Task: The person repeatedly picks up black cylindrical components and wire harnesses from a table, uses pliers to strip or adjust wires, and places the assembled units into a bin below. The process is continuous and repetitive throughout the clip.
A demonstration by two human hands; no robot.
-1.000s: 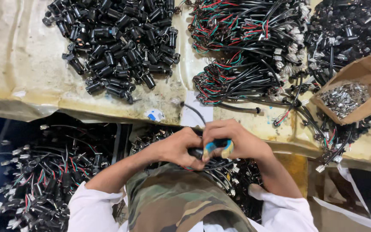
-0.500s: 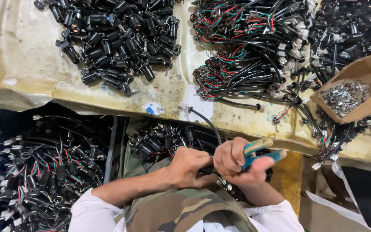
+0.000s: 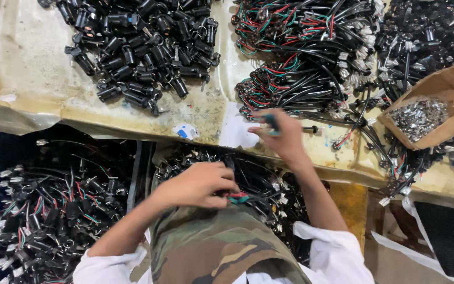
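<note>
While my left hand [image 3: 198, 185] stays low over my lap, its fingers are pinched on a red-and-green wire end [image 3: 239, 198], just above the heap of wired parts [image 3: 269, 184]. My right hand [image 3: 285, 138] is up at the table edge [image 3: 106, 123], fingers clasped around a blue-handled tool [image 3: 271, 122], right beside the bundle of black cables [image 3: 300, 89].

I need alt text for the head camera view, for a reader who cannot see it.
Seen from above, a person's left hand pinches red and green wires over a lap pile of black cable parts, while the right hand reaches with a blue-handled tool to a worn table heaped with black connectors and wire bundles.
</note>
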